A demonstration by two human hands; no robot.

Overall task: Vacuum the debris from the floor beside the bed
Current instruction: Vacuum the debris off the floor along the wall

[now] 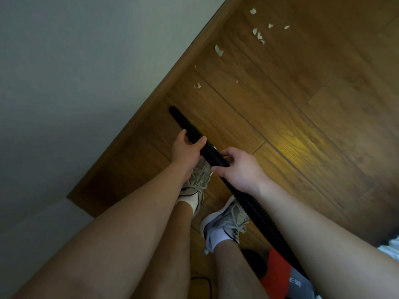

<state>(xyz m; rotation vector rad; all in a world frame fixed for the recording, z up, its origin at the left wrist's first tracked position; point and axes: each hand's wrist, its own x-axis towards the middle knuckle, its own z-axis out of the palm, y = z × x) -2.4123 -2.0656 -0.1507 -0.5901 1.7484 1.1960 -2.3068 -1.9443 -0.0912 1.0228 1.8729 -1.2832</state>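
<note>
Left hand (185,147) and right hand (240,169) grip one black hose (179,120); about ten paper scraps (219,50) lie at one o'clock, beside the bed (54,72).

Wood-plank floor (302,126): pale paper scraps (219,50) lie scattered just beside the bed frame (133,130) (a few farther out); two sneakers (228,219) and a red vacuum body (278,270) stand near it.

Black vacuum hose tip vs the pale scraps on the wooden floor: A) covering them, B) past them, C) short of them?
C: the black vacuum hose ends short of the nearest pale scraps, with bare wooden floor between them.
</note>
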